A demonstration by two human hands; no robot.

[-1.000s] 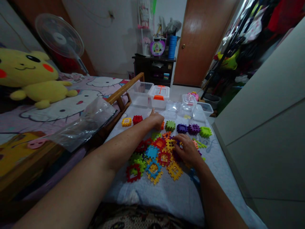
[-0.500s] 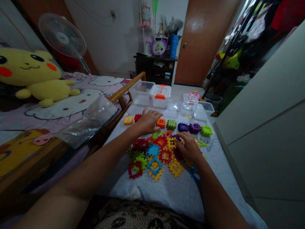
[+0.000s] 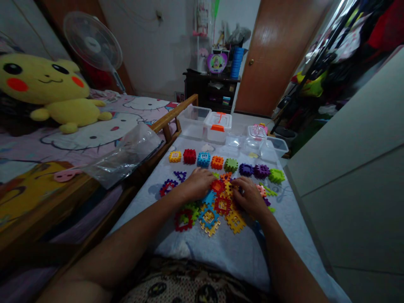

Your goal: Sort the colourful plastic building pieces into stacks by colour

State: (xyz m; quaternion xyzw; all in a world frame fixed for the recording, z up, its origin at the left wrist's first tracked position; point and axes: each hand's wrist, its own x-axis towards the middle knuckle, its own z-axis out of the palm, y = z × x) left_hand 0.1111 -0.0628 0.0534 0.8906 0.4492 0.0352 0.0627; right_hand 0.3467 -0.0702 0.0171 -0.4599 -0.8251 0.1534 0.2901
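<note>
Head view: a red tile (image 3: 217,187) in the pile is being flanked by the left hand (image 3: 199,184) and right hand (image 3: 249,194), both being held curled (whether anything is being pinched cannot be told); a yellow tile (image 3: 227,189) is being bordered more closely by the right, just left of its fingertips.

In dim light, a pale wall (image 3: 142,54), dark cabinet (image 3: 196,86) and brown door (image 3: 271,54) stand far; bed (image 3: 34,147) left, pale cupboard (image 3: 353,139) right.

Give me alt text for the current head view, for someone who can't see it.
A person's hands are at a pile of colorful notched pieces on a pale cloth. Beyond are a row of notched stacks and clear boxes; left, a yellow plush toy.
</note>
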